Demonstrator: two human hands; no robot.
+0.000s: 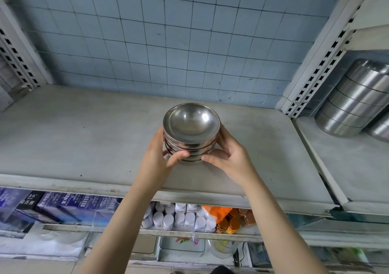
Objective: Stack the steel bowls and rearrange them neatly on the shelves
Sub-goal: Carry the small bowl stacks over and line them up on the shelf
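As left hand (160,156), right hand (230,157) flank bowls (190,126)

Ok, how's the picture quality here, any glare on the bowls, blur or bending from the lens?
Head view: bright glare spots inside the top of the stack of steel bowls, which is sharp between the left hand and right hand; head view, the wide lens splays the shelf upright outward; the boxes on the lower shelf look smeared and soft.
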